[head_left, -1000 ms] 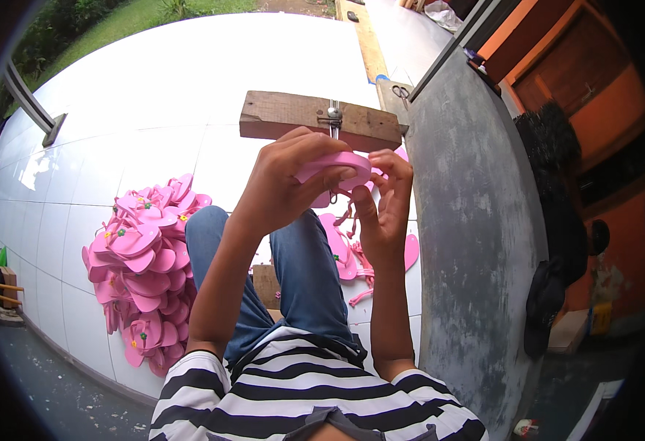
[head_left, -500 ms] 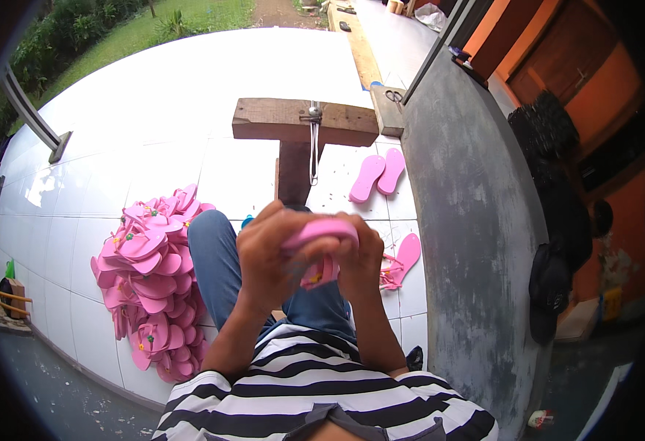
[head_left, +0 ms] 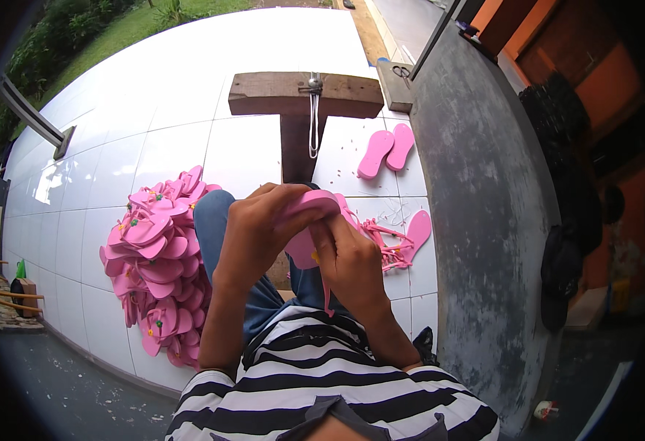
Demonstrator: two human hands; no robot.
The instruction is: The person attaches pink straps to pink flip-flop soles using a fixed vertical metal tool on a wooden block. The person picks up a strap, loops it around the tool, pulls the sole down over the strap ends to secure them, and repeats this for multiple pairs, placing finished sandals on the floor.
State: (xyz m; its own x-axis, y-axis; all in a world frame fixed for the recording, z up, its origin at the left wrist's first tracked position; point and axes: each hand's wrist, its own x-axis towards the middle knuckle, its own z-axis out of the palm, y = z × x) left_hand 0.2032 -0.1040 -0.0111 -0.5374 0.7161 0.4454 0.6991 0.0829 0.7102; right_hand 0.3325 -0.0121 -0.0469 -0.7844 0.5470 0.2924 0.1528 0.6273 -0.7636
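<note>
Above my lap I hold a pink flip-flop [head_left: 304, 246], its sole bent over at the top. My left hand [head_left: 253, 228] is wrapped round the folded end of the sole. With thumb and fingers pressed together, my right hand [head_left: 355, 268] grips the flip-flop near its pink strap [head_left: 328, 298], whose loose end hangs down. A small yellow ornament shows between the hands. To the right lie a bundle of pink straps [head_left: 390, 250] and a loose pink sole [head_left: 418, 229]. My fingers hide part of the strap's attachment.
A heap of pink flip-flops [head_left: 162, 250] is at my left. Ahead stands a T-shaped wooden stand [head_left: 260, 94] with a thin metal loop tool [head_left: 314, 128] on it. Two pink soles [head_left: 375, 154] lie beyond the straps. Scissors [head_left: 401, 72] rest by the grey ledge [head_left: 477, 220].
The sole is tilted and less hidden now. My right hand has shifted lower, and a strap end hangs beneath it. The view has shifted, showing more of the strap bundle.
</note>
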